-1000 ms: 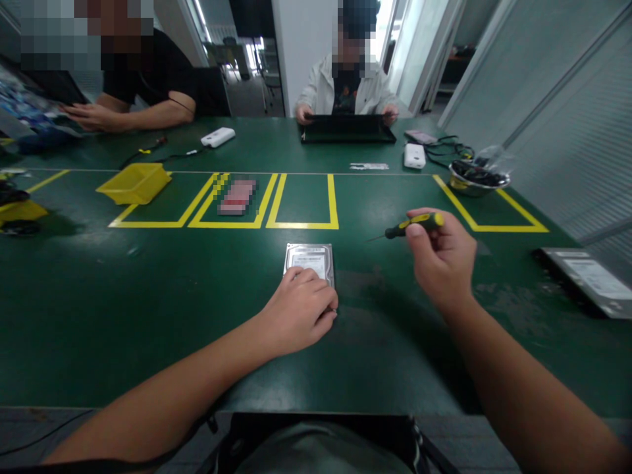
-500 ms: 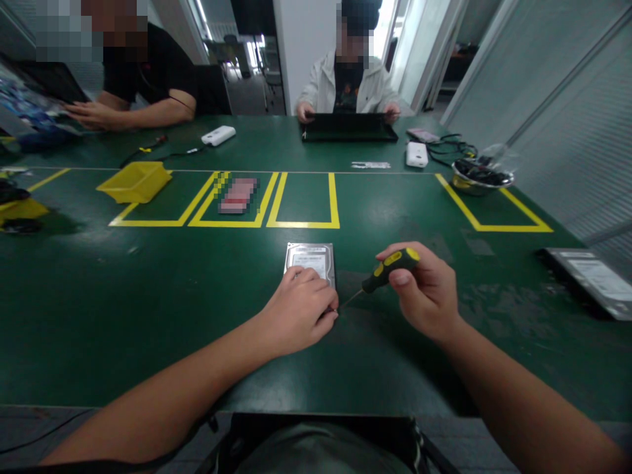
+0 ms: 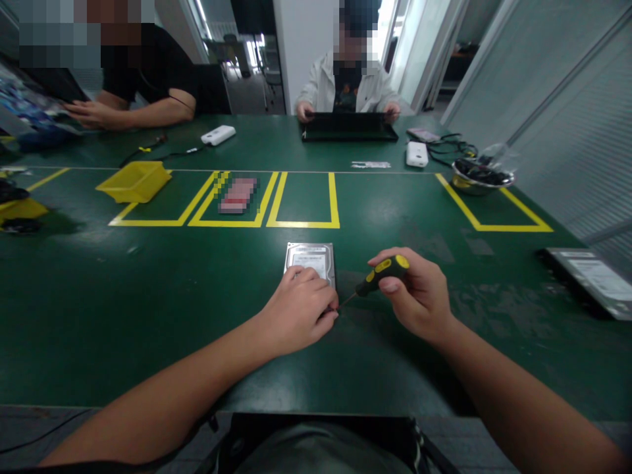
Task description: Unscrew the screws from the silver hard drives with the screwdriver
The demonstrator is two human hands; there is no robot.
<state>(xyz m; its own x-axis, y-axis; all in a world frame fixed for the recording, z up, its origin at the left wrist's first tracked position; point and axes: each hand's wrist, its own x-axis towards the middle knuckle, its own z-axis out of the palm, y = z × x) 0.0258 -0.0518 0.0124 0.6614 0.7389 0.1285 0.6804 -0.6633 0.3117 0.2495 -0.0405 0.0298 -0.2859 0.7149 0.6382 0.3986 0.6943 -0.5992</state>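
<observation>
A silver hard drive [image 3: 311, 257] with a white label lies flat on the green table in front of me. My left hand [image 3: 301, 309] grips its near end, fingers curled over the top and thumb at the near right corner, hiding much of it. In my right hand [image 3: 419, 289] is a screwdriver [image 3: 382, 275] with a black and yellow handle, held tilted. Its thin shaft slants down to the left, and the tip meets the drive's right near corner beside my left fingertips. Whether it sits in a screw is too small to tell.
A larger hard drive [image 3: 592, 280] lies at the right edge. Farther back are a metal bowl [image 3: 476, 187] of dark parts, a yellow bin [image 3: 135, 183], and yellow tape outlines [image 3: 303, 224]. Across the table, one person holds a black panel [image 3: 349, 127]; another sits at the left.
My right hand has moved slightly left and down with the screwdriver, bringing its tip to the drive's corner by my left fingers. My left hand and the drive stay put.
</observation>
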